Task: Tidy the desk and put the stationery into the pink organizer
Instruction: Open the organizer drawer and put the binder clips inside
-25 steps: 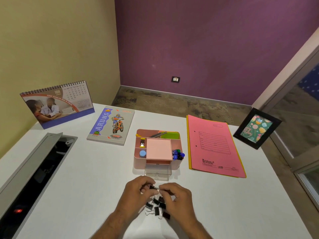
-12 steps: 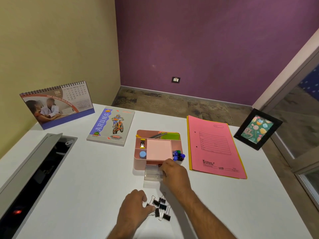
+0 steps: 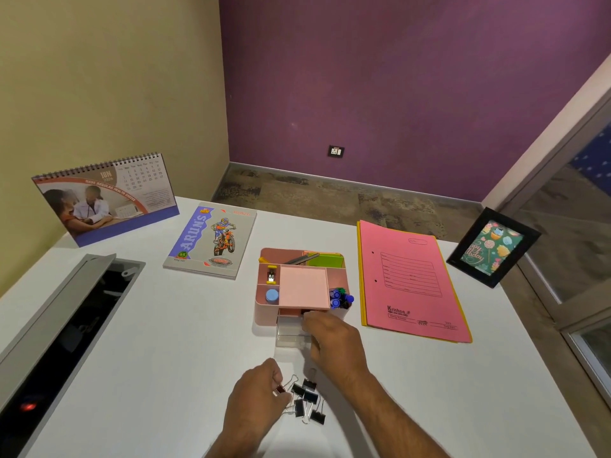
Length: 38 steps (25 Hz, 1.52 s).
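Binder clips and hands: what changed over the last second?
The right hand left the clip pile and reached forward to the clear drawer at the front of the pink organizer, a black binder clip at its fingertips. The left hand stayed at the binder clips and now pinches another one. The pile, notebook, pink folder, calendar and photo frame have not moved.

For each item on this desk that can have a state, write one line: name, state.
clear drawer: pulled out of the pink organizer
desk hatch: lid raised
binder clips: loose on desk
right hand: at drawer, dropping a clip
left hand: pinching a clip
calendar: standing
pink folder: closed, flat
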Motion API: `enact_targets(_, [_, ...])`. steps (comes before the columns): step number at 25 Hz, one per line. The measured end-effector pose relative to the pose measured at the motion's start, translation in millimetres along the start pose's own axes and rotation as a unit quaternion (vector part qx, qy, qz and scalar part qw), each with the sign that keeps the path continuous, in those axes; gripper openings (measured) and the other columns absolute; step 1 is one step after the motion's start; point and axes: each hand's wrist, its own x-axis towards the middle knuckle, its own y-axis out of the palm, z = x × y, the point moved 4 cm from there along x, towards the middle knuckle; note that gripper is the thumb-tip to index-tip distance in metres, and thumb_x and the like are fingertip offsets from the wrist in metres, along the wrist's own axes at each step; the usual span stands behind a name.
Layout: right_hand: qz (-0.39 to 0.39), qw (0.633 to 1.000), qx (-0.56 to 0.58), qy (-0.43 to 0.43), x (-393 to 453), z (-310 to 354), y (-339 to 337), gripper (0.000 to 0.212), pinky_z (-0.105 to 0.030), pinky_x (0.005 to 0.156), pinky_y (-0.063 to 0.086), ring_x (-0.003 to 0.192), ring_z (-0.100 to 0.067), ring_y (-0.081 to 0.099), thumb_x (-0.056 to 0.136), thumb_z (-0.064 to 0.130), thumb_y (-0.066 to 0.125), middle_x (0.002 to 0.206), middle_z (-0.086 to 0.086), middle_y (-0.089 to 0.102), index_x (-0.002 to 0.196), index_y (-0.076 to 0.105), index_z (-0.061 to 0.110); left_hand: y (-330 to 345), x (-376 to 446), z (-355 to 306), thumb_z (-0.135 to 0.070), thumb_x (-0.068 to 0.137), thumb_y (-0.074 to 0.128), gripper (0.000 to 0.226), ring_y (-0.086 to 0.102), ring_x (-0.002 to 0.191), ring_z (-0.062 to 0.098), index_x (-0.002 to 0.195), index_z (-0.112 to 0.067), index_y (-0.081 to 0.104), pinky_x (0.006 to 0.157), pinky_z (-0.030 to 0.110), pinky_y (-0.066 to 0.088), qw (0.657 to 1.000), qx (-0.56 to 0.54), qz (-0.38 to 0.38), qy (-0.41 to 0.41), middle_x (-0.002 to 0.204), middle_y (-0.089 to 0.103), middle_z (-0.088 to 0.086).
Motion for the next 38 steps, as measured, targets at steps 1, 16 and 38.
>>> enact_targets(1, [-0.042, 0.999, 0.015, -0.014, -5.7, 1.5, -2.8, 0.035, -0.031, 0.075, 0.06, 0.086, -0.019, 0.074, 0.059, -0.005, 0.08, 0.095, -0.003, 0.078, 0.091, 0.078, 0.011, 0.2, -0.3, 1.0, -0.022, 0.063, 0.067, 0.028, 0.048, 0.06, 0.006, 0.067, -0.033, 0.041, 0.05, 0.017, 0.031, 1.0, -0.012, -0.008, 0.001, 0.064, 0.054, -0.009])
enact_targets(16, [-0.016, 0.979, 0.199, 0.043, -38.0, -8.8, 1.9, 0.023, -0.024, 0.071, 0.058, 0.08, -0.002, 0.068, 0.075, -0.001, 0.071, 0.085, 0.006, 0.076, 0.086, 0.079, 0.017, -4.4, 9.2, -9.2, -0.014, 0.055, 0.087, 0.047, 0.067, 0.078, 0.006, 0.09, -0.036, 0.065, 0.062, 0.021, 0.058, 0.95, -0.31, -0.035, -0.024, 0.088, 0.066, -0.015])
enact_targets(38, [0.016, 0.999, -0.04, 0.01, 0.3, -18.5, -1.4, 0.041, -0.021, 0.056, 0.054, 0.073, -0.016, 0.067, 0.046, -0.004, 0.087, 0.076, 0.007, 0.075, 0.079, 0.078, 0.018, 19.0, 7.9, -21.2, -0.042, 0.091, 0.057, 0.031, 0.049, 0.105, 0.016, 0.103, -0.017, 0.069, 0.086, 0.026, 0.042, 0.974, 0.153, 0.104, 0.134, 0.11, 0.056, -0.002])
